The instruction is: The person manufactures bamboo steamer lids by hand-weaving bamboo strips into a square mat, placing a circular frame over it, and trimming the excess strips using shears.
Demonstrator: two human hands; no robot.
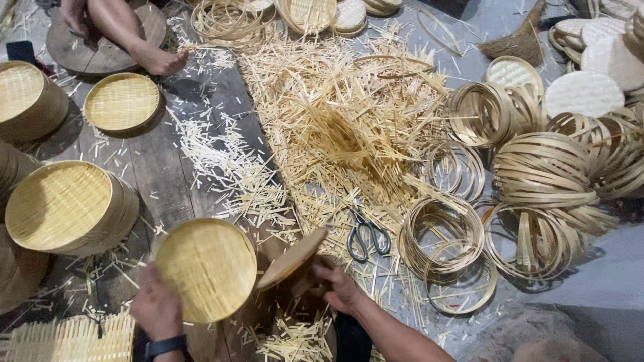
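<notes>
While the left hand [156, 307] grips a round woven tray [206, 268] by its lower edge, tilting its face up to the camera, the right hand [339, 288] closes on a wooden disc [291, 259], held edge-on just beside it. Scissors [365, 234] lie within reach among bamboo offcuts [335, 127]; finished trays [67, 208] are stacked to the left, hoops [443, 234] to the right.

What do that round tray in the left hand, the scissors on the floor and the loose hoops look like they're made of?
The round tray in the left hand looks like woven bamboo or a similar split cane: pale yellow, matte, with a fine basket weave. The scissors seem to be metal, with dark grey blades and handles. The hoops look like thin bent strips of the same pale plant material, coiled into rings.
</notes>
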